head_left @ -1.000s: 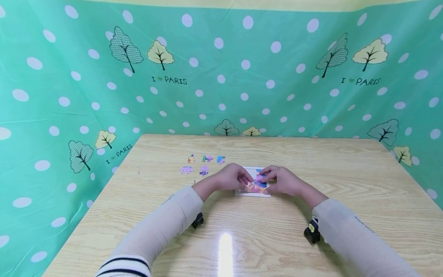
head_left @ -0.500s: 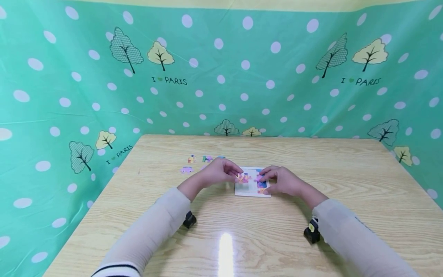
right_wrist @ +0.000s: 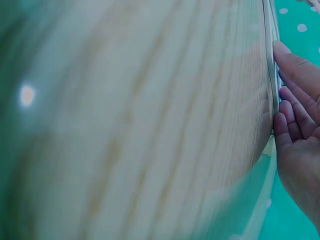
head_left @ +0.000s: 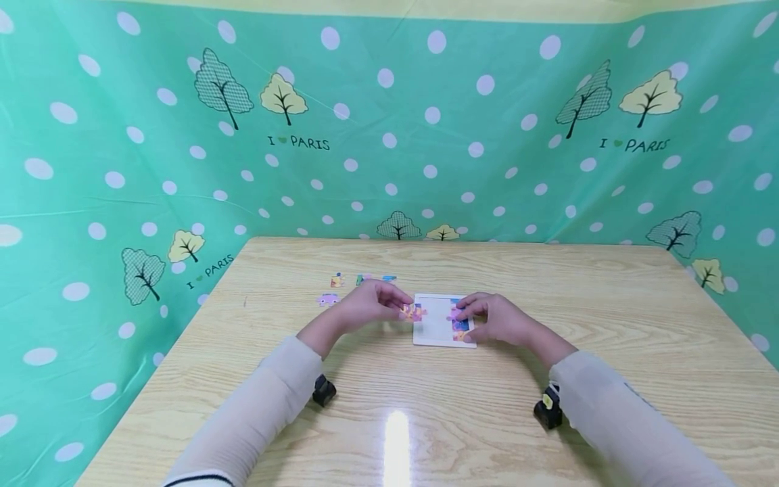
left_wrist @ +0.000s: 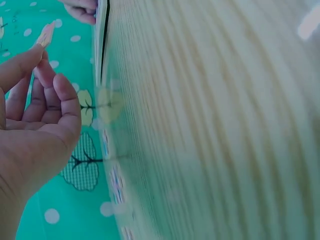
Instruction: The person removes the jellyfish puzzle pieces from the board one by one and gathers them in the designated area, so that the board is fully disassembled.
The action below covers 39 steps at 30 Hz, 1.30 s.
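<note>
My left hand (head_left: 369, 304) pinches an orange and pink jigsaw puzzle piece (head_left: 414, 312) between thumb and fingers, at the left edge of the white puzzle board (head_left: 435, 333). In the left wrist view this piece (left_wrist: 46, 35) is seen nearly edge-on, raised above the table, with the other fingers loosely bent. A column of puzzle pieces (head_left: 460, 325) lies along the right side of the board. My right hand (head_left: 499, 319) rests its thumb and fingertips on that side; the right wrist view has the fingertips touching the board's edge (right_wrist: 274, 75).
Loose puzzle pieces lie left of the board: a purple one (head_left: 327, 299), a yellow one (head_left: 337, 279) and others partly hidden behind my left hand. The wooden table (head_left: 462, 412) ends at a green dotted cloth (head_left: 389, 122) behind.
My left hand has moved left from the middle of the board, carrying the puzzle piece and uncovering the board's white surface. The right hand stays in place.
</note>
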Available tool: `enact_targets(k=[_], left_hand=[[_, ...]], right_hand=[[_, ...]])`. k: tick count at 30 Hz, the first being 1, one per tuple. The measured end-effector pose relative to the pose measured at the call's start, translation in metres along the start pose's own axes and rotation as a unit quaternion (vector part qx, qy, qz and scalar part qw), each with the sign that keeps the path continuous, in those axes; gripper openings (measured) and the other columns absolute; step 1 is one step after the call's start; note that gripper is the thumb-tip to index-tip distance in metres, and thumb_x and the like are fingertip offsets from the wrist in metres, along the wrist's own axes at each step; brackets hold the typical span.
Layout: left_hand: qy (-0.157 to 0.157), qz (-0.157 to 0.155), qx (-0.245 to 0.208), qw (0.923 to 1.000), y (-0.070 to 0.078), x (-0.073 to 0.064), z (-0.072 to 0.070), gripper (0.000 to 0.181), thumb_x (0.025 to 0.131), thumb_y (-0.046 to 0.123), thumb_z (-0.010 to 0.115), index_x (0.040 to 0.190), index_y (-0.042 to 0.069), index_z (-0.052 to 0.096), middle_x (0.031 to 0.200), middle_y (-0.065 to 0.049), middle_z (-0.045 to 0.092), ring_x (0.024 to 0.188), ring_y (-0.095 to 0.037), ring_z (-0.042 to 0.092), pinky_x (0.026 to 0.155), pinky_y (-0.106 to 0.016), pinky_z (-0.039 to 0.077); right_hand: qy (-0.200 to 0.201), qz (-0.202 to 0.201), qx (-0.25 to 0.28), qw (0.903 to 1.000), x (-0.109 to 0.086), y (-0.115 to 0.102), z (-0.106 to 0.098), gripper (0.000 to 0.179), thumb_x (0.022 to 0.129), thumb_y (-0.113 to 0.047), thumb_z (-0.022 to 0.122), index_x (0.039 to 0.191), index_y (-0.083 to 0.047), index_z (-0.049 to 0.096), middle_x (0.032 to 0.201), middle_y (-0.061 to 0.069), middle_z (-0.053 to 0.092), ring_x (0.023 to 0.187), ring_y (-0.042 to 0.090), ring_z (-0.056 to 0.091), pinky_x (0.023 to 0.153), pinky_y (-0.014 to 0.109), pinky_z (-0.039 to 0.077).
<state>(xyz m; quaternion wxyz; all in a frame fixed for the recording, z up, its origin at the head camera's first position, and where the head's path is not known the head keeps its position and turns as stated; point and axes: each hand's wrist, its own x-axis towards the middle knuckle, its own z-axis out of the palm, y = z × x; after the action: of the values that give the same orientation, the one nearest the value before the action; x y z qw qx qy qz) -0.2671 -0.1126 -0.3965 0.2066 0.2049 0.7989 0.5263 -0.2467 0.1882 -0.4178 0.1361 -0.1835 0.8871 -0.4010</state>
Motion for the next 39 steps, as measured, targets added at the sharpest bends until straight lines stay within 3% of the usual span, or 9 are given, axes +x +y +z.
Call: enact_targets(k=[13,19,27,39], left_hand=[[0.035,-0.035,0.048,0.9976,-0.019,-0.002,-0.027,0.027,0.082,-0.001,0.075,0.108,0.009,0.073,0.103,-0.001,0.071,0.097,-0.016,0.065,0.086,-0.029,0.053],[0.037,-0.032,0.07,0.9964,-0.023,0.0,-0.036,0.028,0.081,0.0,0.075,0.108,0.007,0.073,0.099,-0.003,0.07,0.094,-0.018,0.064,0.083,-0.03,0.054],[0.057,-0.044,0.069,0.9951,-0.026,0.005,-0.042,0.027,0.081,-0.003,0.074,0.107,0.002,0.072,0.099,-0.006,0.07,0.092,-0.019,0.063,0.078,-0.03,0.055],[0.074,-0.071,0.136,0.9853,-0.023,0.015,-0.045,0.019,0.083,0.0,0.074,0.102,0.007,0.075,0.092,-0.003,0.071,0.085,-0.015,0.064,0.072,-0.028,0.055]], right_hand=[[0.001,-0.011,0.004,0.9999,-0.001,0.002,0.001,0.033,0.074,-0.01,0.085,0.106,-0.013,0.076,0.131,0.007,0.057,0.129,0.033,0.044,0.107,0.047,0.037],[0.001,-0.012,-0.001,0.9999,-0.001,0.002,0.0,0.034,0.074,-0.01,0.085,0.107,-0.011,0.076,0.132,0.007,0.057,0.13,0.034,0.043,0.107,0.048,0.036],[0.001,-0.012,0.0,0.9999,-0.001,0.003,0.001,0.036,0.074,-0.01,0.085,0.108,-0.012,0.076,0.132,0.006,0.057,0.13,0.033,0.043,0.107,0.048,0.036],[-0.002,-0.019,0.0,0.9998,0.0,0.005,0.0,0.036,0.074,-0.011,0.085,0.109,-0.01,0.076,0.132,0.008,0.057,0.13,0.035,0.042,0.106,0.049,0.037]])
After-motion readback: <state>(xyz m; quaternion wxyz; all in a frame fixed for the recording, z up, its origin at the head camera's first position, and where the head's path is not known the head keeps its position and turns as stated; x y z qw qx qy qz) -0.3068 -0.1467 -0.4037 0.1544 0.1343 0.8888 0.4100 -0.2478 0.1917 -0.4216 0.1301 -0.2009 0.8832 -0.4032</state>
